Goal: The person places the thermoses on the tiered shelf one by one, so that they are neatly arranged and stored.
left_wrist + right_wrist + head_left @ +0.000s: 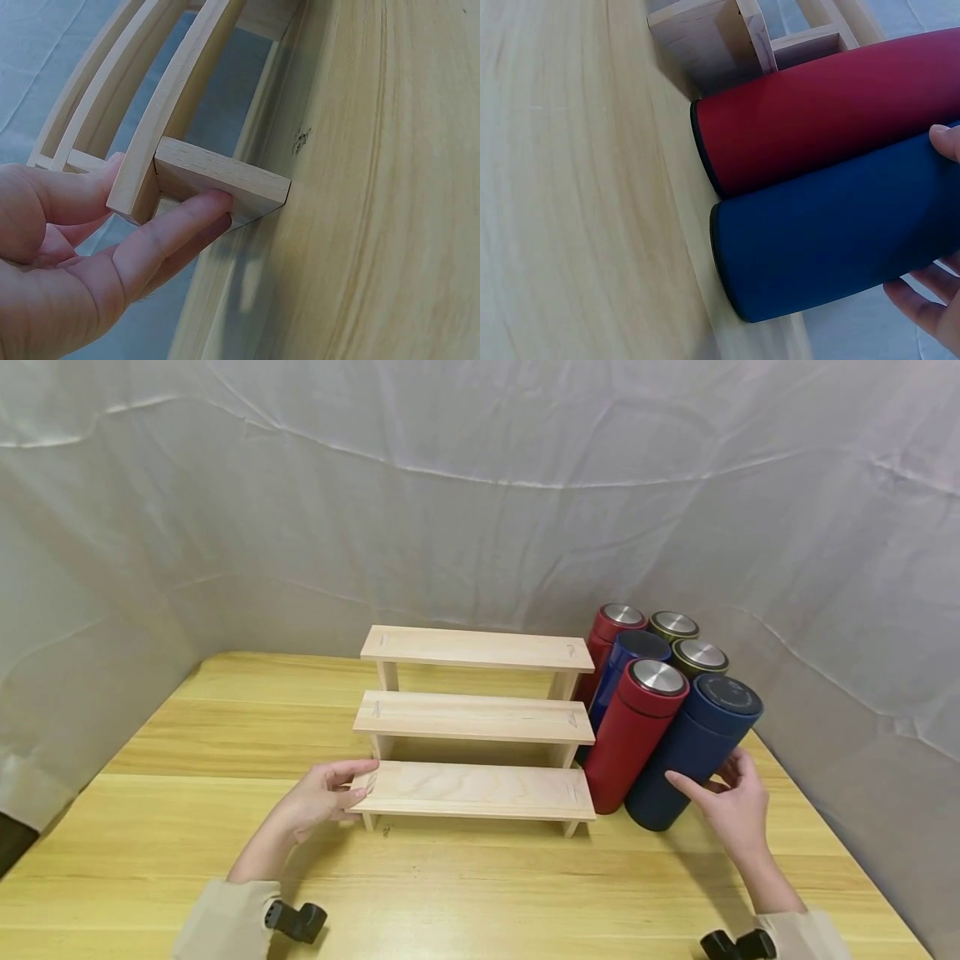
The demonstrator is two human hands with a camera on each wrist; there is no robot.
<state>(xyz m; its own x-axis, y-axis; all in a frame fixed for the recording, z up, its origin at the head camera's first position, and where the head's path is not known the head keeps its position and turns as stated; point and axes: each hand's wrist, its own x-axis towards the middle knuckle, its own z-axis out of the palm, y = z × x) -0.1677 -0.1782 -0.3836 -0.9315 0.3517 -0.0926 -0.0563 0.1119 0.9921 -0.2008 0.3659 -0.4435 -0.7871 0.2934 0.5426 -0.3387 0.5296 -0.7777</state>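
A three-step wooden display shelf (472,789) stands on the table. My left hand (318,802) pinches the left end of its lowest board, and in the left wrist view the fingers (172,232) touch the end leg. At the shelf's right side, my right hand (738,810) holds the front dark blue thermos flask (686,768) low on its body. The thumb lies on the near side and the other fingers reach round the far side, partly hidden. Right beside this flask is an upright red thermos flask (633,743) with a silver lid, close to the shelf's end.
Behind these two flasks stand another red flask (603,639), a shinier blue flask (618,672) and two with olive-rimmed silver lids (701,653). Pale cloth (480,510) hangs round the back and sides of the wooden table (420,893).
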